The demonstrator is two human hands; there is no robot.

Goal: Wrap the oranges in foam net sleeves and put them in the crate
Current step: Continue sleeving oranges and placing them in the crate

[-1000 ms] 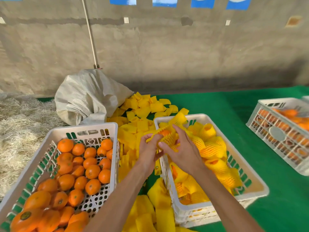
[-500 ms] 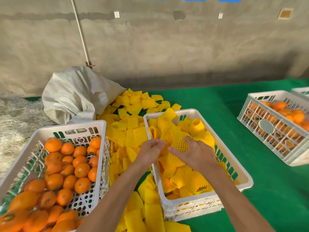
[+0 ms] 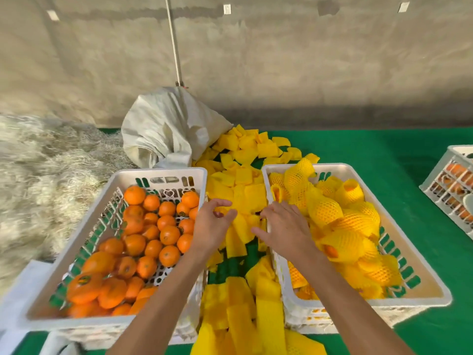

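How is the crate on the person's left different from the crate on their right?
The left crate holds bare oranges, shiny and uncovered; the right crate holds oranges wrapped in yellow foam net sleeves. The left crate's white perforated floor shows between the fruit; the right crate's floor is hidden under the sleeved fruit. Both are white plastic crates with slotted walls, standing on the green cloth with loose sleeves between them.

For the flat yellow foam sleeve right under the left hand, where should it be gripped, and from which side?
Probably by its near free edge, pinched from above. The foam sleeve lies flat and limp on the pile between the crates, so only an edge offers purchase. The left hand hovers over it, fingers curled, holding nothing.
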